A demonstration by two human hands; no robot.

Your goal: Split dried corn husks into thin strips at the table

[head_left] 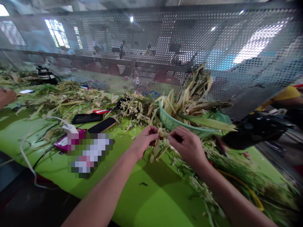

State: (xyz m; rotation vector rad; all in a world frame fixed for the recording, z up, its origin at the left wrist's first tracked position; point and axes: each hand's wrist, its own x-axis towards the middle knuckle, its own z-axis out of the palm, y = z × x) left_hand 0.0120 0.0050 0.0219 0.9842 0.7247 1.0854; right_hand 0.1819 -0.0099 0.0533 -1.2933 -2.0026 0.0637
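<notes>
Between my two hands, above the bright green table (151,189), is a pale strip of corn husk (162,133). My left hand (145,141) pinches its left side with thumb and fingers. The fingers of my right hand (188,145) are closed on the other side. Loose pale ends hang down beneath the strip, close to the tabletop. Just beyond my hands stands a mint green plastic basket (166,119), filled with long dried corn husks (197,88) that stick out over its rim. My fingertips partly cover the strip.
Husk scraps (68,97) litter the table's back. Left of my hands lie a phone (102,125), a black flat case (86,118) and a magenta power strip (63,142) with a white cable. Green strands (239,176) lie right. A perforated metal panel (142,47) stands behind. Another person's hand (6,97) shows at left.
</notes>
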